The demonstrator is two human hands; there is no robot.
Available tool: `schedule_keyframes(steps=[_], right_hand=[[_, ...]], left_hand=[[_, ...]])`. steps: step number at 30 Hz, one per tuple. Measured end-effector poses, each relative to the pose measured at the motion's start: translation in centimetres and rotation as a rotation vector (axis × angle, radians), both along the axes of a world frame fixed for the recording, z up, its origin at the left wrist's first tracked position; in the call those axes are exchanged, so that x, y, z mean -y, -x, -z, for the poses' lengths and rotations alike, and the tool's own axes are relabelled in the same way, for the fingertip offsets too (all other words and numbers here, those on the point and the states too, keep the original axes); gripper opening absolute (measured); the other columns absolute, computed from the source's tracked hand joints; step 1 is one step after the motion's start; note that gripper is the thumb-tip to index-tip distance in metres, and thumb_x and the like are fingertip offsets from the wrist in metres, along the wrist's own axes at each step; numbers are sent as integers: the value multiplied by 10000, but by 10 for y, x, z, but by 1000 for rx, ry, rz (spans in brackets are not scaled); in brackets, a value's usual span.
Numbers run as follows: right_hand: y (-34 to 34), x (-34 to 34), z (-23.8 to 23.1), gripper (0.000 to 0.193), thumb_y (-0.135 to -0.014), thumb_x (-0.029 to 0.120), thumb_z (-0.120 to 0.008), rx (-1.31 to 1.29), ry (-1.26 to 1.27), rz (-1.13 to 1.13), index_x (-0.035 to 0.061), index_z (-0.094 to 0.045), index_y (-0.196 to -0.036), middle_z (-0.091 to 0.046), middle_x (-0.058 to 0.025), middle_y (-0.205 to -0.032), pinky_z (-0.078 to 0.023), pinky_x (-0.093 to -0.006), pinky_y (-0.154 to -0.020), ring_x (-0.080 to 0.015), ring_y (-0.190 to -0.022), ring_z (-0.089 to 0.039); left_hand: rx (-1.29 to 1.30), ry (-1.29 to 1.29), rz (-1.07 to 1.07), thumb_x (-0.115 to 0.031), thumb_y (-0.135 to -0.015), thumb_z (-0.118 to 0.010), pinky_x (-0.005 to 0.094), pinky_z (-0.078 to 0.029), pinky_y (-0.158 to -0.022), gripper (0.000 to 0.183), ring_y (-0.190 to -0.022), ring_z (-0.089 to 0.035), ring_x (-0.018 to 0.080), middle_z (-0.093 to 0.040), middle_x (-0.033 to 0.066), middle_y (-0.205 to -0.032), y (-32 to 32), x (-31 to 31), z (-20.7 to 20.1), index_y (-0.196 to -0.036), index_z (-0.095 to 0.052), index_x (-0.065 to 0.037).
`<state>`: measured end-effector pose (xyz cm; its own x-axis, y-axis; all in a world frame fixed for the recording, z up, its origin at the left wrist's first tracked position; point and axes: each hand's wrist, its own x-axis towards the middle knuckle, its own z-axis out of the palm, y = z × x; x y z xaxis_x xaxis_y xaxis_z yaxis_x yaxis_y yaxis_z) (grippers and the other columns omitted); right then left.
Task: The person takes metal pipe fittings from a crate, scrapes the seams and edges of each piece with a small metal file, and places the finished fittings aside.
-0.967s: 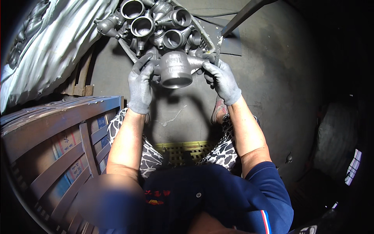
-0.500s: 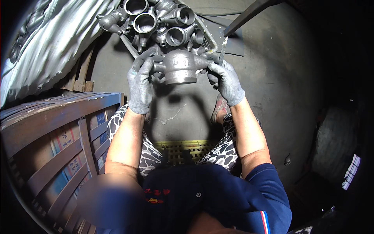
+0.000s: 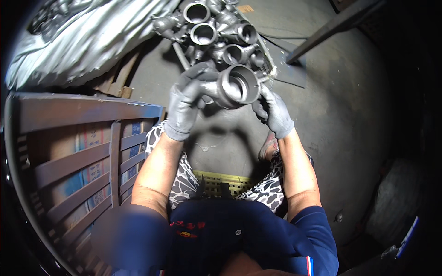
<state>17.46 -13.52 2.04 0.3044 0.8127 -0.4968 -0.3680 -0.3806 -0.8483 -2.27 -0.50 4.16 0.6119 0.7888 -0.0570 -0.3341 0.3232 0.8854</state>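
A grey metal valve-body casting [image 3: 220, 95] is held up in front of me, its round machined opening turned up toward me and to the right. My left hand [image 3: 186, 106], in a grey glove, is closed around the casting's left neck. On the other side my gloved right hand [image 3: 276, 110] has its fingers curled in at the casting's right end, mostly hidden behind the rim. A thin pale piece shows beside the right fingers; its kind I cannot make out. Just beyond the held casting lies a heap of similar castings [image 3: 202, 34].
The heap rests in a container with a pale right rim [image 3: 269, 54]. At left stand a wooden slatted crate [image 3: 87, 112] with cartons inside and a large white sheet [image 3: 92, 41]. A dark metal leg [image 3: 317, 37] slants down at the right; a yellow plastic grid [image 3: 230, 180] lies below me.
The casting has been turned from side-on so its open mouth now faces me. Both hands have stayed with it. The whole view has shifted, moving the heap rightward and down in the picture.
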Motion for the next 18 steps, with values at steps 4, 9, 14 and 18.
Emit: schedule_keyframes(steps=[4,9,14,18], right_hand=[[11,2,-17,467,-954,500,-417,-23,-81,-113,81,-574,-816,-410,30,-502,-245,-221,-395,-61,-400,-319],[8,12,-16,455,-957,453,-444,115,-113,-154,47,-599,-825,-437,30,-537,-266,-200,-426,-55,-457,-366],[7,14,-1,332,-919,196,-481,89,-156,-148,-8,-533,-1176,-598,-42,-817,-337,-187,-445,-56,-534,-438],[9,19,4,345,-899,135,-454,41,-180,-136,-3,-547,-1201,-614,-41,-826,-363,-178,-451,-57,-556,-483]], left_hand=[[16,-17,-72,4,-791,-633,260,-547,-735,433,-834,-652,152,-655,111,-976,10,18,-43,-1211,-528,27],[-193,-251,-257,-8,-773,-691,236,-524,-750,353,-817,-631,111,-662,69,-954,56,33,-150,-1118,-615,6],[-205,-1273,-628,-309,-871,-626,303,-561,-699,397,-922,-636,174,-631,109,-1048,177,8,-260,-1113,-625,6],[-1387,-1738,-1225,56,-850,-497,284,-492,-870,361,-1023,-604,181,-619,99,-1158,263,-13,-340,-1175,-622,-40]])
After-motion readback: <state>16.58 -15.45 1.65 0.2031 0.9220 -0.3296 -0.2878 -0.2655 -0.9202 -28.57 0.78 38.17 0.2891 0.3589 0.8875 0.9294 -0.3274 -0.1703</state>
